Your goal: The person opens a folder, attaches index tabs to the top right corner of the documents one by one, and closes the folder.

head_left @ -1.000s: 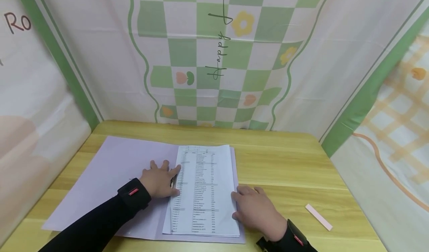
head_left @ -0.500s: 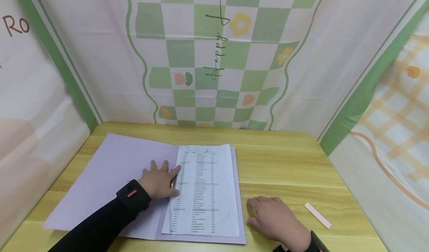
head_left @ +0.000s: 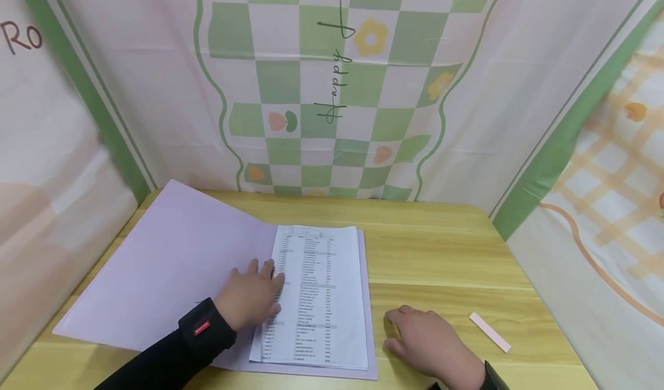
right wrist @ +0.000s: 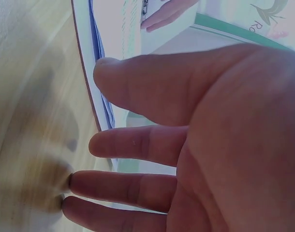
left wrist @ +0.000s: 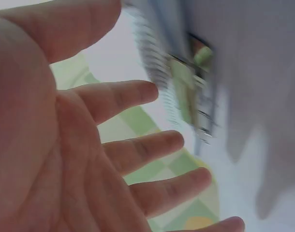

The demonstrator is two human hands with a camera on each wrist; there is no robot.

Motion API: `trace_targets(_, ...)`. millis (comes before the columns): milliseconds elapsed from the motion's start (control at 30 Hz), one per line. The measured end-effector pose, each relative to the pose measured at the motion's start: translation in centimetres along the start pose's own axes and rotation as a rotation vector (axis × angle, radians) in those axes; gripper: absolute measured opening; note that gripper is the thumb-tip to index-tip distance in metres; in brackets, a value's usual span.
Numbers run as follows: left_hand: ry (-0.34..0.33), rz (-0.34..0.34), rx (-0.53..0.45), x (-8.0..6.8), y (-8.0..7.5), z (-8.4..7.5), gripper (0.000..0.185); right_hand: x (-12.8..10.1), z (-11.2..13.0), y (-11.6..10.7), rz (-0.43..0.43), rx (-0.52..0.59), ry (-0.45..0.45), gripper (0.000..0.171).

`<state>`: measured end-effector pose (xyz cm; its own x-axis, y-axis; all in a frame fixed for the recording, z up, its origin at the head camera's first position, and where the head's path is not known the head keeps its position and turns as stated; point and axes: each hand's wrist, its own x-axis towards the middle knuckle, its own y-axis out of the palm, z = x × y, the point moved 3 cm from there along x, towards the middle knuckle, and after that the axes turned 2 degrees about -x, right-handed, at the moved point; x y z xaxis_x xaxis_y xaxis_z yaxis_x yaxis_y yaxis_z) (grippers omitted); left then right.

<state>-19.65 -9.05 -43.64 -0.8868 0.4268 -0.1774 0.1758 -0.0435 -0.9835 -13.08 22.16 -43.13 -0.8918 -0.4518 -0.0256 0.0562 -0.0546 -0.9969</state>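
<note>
A lilac folder (head_left: pixel 192 263) lies opened out on the table, its left cover tilted up off the wood. Printed sheets (head_left: pixel 321 298) with a table of text rest on its right side. My left hand (head_left: pixel 249 298), fingers spread, is over the folder's spine at the left edge of the sheets. In the left wrist view a metal clip (left wrist: pixel 200 106) shows beyond the straight fingers. My right hand (head_left: pixel 427 341) rests on the table just right of the folder, holding nothing; the right wrist view shows its fingers (right wrist: pixel 133 141) extended and apart.
A small pale pink strip (head_left: pixel 490 332) lies on the wooden table (head_left: pixel 436 252) to the right of my right hand. Patterned cloth (head_left: pixel 321 90) hangs behind the table and along both sides.
My right hand has left the sheets' right edge and moved right onto the table. The folder's left cover has risen, and my left hand has shifted slightly toward me.
</note>
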Motion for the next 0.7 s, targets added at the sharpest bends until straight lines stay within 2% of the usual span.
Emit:
trace_targets(133, 0.046, 0.021, -0.061, -1.3, -0.7, -1.5, 0.065, -0.1, 0.0, 0.1, -0.004, 0.000, 0.009, 0.036)
trace_targets(300, 0.178, 0.048, -0.152, -2.4, -0.7, -3.5, 0.066, -0.2, 0.1, 0.0, -0.026, -0.004, -0.005, 0.036)
trace_targets(467, 0.292, -0.017, -0.193, -2.8, -0.1, -5.8, 0.074, -0.1, 0.5, -0.1, -0.053, 0.007, -0.025, 0.045)
trace_targets(600, 0.315, -0.104, -0.213, -2.7, 0.4, -7.5, 0.078, 0.1, 1.1, 0.0, -0.095, 0.024, -0.033, 0.058)
trace_targets(700, 0.321, -0.137, -0.257, -2.5, 1.1, -8.6, 0.080, 0.5, 1.7, 0.4, -0.100, 0.033, -0.054, 0.068)
